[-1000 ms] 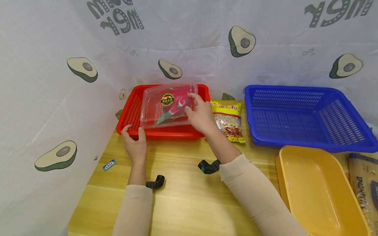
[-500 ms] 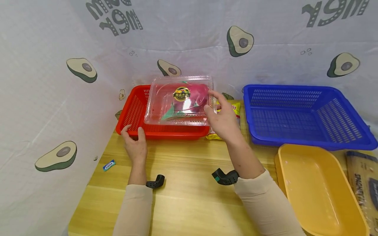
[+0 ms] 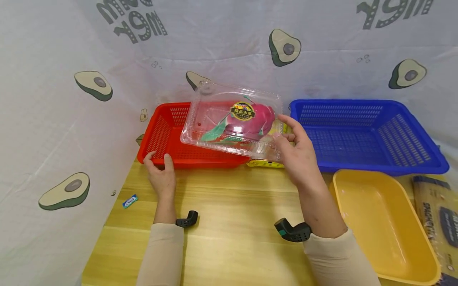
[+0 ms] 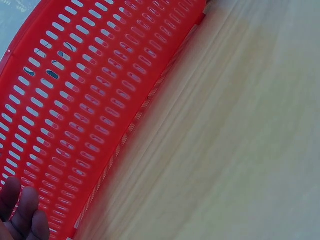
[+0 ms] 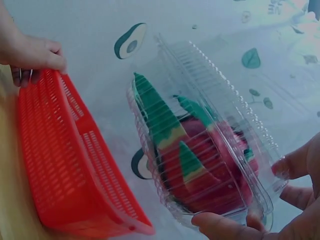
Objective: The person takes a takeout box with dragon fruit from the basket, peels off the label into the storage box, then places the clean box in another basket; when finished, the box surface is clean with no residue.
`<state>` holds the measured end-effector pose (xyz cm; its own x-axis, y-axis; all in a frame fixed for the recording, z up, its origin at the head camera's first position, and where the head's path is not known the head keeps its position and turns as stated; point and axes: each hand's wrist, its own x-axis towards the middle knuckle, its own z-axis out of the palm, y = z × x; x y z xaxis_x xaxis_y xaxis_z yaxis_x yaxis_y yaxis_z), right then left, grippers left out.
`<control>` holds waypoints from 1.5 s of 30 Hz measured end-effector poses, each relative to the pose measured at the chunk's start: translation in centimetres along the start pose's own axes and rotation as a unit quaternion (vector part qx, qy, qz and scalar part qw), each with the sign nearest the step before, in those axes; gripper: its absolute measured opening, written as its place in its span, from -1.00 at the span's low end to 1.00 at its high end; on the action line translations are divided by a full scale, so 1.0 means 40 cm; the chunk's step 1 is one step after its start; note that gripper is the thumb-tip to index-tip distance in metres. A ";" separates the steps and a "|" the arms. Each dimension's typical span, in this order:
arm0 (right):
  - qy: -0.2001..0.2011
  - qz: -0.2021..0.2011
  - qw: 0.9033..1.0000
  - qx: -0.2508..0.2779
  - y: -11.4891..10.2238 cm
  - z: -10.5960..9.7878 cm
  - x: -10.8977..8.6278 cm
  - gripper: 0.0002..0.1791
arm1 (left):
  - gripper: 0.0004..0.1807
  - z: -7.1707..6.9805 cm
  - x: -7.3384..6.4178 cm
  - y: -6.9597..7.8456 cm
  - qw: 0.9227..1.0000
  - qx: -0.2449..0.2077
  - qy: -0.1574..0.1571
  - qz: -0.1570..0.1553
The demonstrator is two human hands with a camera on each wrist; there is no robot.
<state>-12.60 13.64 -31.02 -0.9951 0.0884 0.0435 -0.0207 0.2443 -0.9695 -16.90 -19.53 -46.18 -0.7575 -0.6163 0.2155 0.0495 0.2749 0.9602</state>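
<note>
With thumb and fingers, my right hand (image 3: 298, 155) grips the right end of a clear plastic clamshell box (image 3: 214, 105) in the head view. Inside it lies a pink dragon fruit (image 3: 264, 117) with green leaf tips, and a round black-and-gold label (image 3: 243, 111) sits on the lid. The box is tilted and raised over the right part of a red slotted basket (image 3: 207, 162). My left hand (image 3: 162, 174) holds the basket's front left rim. In the right wrist view the box (image 5: 200, 150) hangs beside the basket (image 5: 55, 165).
Behind the box, a yellow pasta bag (image 3: 266, 163) is mostly hidden. A blue basket (image 3: 379, 170) stands at the back right, with a yellow tub (image 3: 379, 230) in front of it. A spaghetti pack (image 3: 440, 222) lies far right. On the left is a small blue-green wrapper (image 3: 130, 201).
My right hand has carried the clamshell box rightward and up from the red basket, and the box now tilts down to the right. My left hand has stayed on the rim.
</note>
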 end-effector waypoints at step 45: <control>-0.054 -0.069 0.995 -0.039 0.236 -0.187 -0.276 -0.40 | -0.48 0.002 -0.001 0.000 1.000 0.014 0.011 0.010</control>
<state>-1.10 22.18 -38.84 -0.9880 -0.0545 0.1444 -0.1543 0.3218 -0.9341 -16.93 -19.48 -46.21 -0.7415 -0.6269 0.2392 0.0465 0.3077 0.9503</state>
